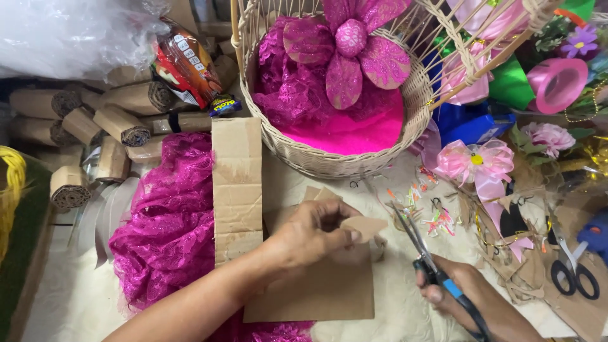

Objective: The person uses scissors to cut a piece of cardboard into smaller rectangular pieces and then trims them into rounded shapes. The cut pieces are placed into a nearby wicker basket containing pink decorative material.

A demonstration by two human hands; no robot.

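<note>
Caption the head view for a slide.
Left hand holds a cardboard piece; right hand holds scissors below a basket.

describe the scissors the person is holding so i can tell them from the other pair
Start at the wicker basket with the pink flower. Below its right side, the right hand holds scissors with blades pointing up toward the basket. Their blue-and-black handle sets them apart from the black-handled pair lying untouched at the right edge.

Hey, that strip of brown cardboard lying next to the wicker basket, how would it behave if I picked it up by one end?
The cardboard strip would probably stay fairly stiff, since it lies flat like board. It shows cross creases, so it may well bend or fold there. It looks thin and likely light, and it partly rests on the magenta lace fabric, so it might slide off easily.
</note>
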